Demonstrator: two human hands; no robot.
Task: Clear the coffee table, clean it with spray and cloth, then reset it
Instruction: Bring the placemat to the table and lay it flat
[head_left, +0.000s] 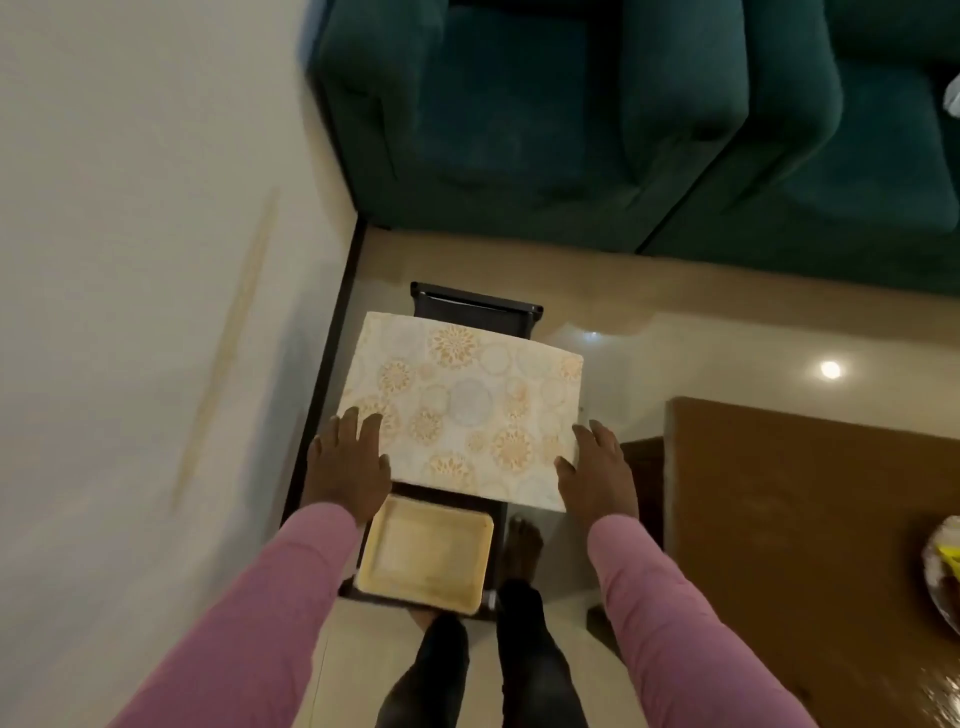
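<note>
A stiff patterned mat (462, 405), cream with orange and grey circles, lies tilted over a small dark side table (475, 306). My left hand (348, 462) rests flat on the mat's near left corner, fingers and thumb straight on top. My right hand (597, 478) holds the mat's near right edge, thumb on top, the other fingers running along and partly under the edge. A square yellow tray (423, 564) sits empty on the near end of the same dark table. The brown coffee table (789, 509) stands to the right, apart from both hands.
A dark green sofa (571, 119) fills the far side. A white wall (130, 312) runs along the left. A bowl with yellow contents (943, 566) sits at the coffee table's right edge. My legs and a bare foot (524, 540) stand on the glossy tiled floor.
</note>
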